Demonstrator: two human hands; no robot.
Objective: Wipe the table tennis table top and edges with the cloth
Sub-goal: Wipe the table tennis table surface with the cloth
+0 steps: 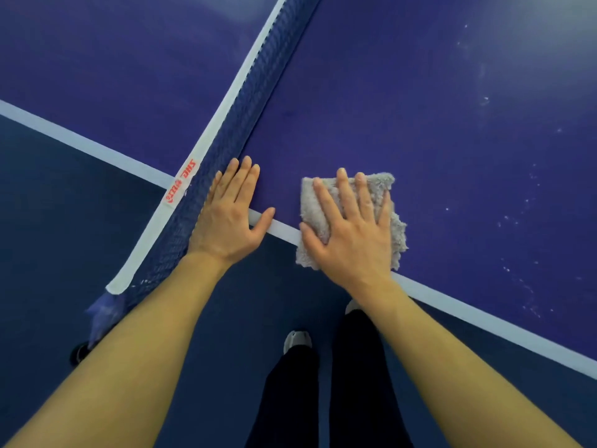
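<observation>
The right hand is pressing flat, fingers spread and straight, on the folded cloth, which is lying over the white edge line of the table. Beside it the left hand is resting open against the net. Beyond the fingertips pale specks are showing, so most wiping is seemingly remaining.
</observation>
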